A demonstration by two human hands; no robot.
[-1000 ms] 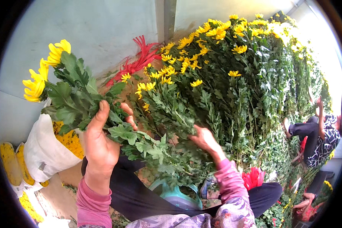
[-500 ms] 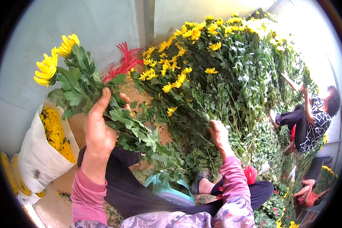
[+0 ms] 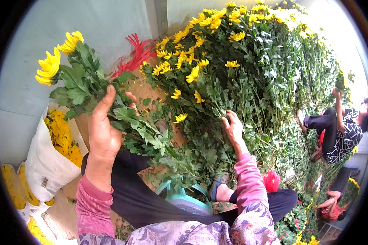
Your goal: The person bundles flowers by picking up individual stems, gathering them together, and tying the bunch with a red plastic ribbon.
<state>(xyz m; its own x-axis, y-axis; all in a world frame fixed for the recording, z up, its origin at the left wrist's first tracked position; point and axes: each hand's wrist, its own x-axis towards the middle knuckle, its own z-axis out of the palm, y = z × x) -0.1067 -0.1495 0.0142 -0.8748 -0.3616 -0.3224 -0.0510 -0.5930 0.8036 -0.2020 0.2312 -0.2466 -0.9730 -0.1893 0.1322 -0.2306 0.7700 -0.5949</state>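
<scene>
One heap of yellow-flowered stems fills 12 to 3 o'clock, its blooms too many to count. Two co-workers are at 3 and 4 o'clock. One open sack stands at 8 o'clock. At 10 o'clock, the left hand grips one leafy bunch, two blooms showing. One stool is at 6 o'clock. Right of centre, the right hand appears to pinch heap stems. Progress looks early: one small bunch is in hand; most of the heap remains.

Pale grey-blue wall, narrow grey upright post, tan floor, bright white glare at right.
</scene>
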